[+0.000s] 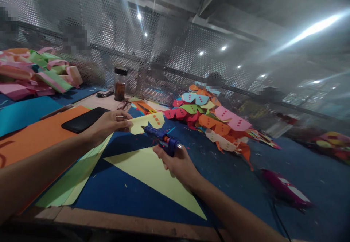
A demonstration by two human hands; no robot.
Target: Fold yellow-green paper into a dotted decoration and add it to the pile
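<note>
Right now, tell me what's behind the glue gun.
Behind the glue gun, the yellow paper cutout shows near the tip and blue tabletop beyond the body; whatever the body covers is hidden.

A single head-worn camera looks forward and down from the person's own eye level over the near edge of the tabletop [235,183]. It sits close above the work: the left forearm [49,165] and right forearm [226,205] run in large from the lower corners, with the left hand [115,121] and right hand [177,162] near mid-view. Wide and tilted, so that the far side slopes down rightward, it also takes in the perforated metal screen [175,45] beyond and the ceiling [273,19].
</note>
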